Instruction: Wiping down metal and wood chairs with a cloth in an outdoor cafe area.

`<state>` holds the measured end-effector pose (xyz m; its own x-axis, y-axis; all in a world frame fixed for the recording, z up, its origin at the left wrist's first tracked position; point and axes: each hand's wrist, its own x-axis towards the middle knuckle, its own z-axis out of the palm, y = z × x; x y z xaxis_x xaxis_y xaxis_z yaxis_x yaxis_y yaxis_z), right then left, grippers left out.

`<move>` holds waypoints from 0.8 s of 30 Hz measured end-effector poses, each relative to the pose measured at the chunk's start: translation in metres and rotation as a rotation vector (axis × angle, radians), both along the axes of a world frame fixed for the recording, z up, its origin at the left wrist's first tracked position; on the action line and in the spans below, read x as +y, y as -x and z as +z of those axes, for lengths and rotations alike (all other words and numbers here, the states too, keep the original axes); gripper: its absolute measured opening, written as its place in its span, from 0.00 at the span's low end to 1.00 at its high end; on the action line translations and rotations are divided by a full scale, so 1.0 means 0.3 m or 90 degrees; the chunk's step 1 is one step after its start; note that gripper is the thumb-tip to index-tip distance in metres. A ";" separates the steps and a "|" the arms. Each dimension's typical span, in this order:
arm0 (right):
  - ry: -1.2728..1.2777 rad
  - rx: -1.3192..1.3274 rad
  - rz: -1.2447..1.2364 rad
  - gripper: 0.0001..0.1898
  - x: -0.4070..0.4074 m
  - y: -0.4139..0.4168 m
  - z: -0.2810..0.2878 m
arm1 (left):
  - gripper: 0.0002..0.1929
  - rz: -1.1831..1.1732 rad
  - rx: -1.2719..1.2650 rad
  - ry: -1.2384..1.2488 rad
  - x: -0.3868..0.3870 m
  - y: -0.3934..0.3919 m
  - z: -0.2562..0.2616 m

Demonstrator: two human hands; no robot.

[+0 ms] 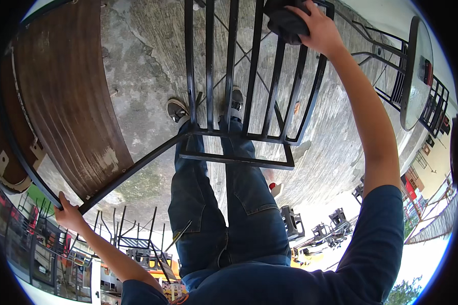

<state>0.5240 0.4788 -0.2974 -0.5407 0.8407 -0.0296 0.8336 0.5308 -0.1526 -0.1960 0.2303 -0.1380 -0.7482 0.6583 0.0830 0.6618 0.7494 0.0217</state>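
Note:
A black metal chair frame (236,131) with parallel slats stands tilted before me, over my legs and shoes. At the upper right my right hand (320,30) presses a bunched black cloth (288,21) against the slats near the frame's far corner. Far to the left, my left hand (69,215) is at the end of a long black metal bar (133,177) that runs out from the slatted part. Its fingers also meet a second, curved black bar (26,164). The far end of the slatted part lies beyond the picture's top edge.
A brown, worn wooden board (66,95) lies at the left on the rough concrete floor (137,95). A round-topped table (416,76) and black metal chairs stand at the right. More metal frames (137,236) are at the lower left, several black stools (294,223) at the lower right.

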 end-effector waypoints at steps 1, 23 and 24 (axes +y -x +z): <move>-0.082 -0.008 -0.120 0.33 0.043 -0.034 -0.008 | 0.29 -0.013 0.004 -0.005 0.006 -0.006 -0.011; -0.115 0.145 -0.396 0.31 -0.345 -0.196 -0.011 | 0.30 0.012 -0.044 -0.001 0.025 0.012 -0.022; -0.044 0.067 -0.357 0.24 -0.279 -0.073 0.091 | 0.30 0.030 -0.029 0.000 0.016 0.029 0.013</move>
<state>0.5459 0.3950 -0.2700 -0.0084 0.9978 0.0658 0.9727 0.0234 -0.2311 -0.2048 0.2352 -0.1342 -0.7818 0.6217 0.0484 0.6235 0.7802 0.0507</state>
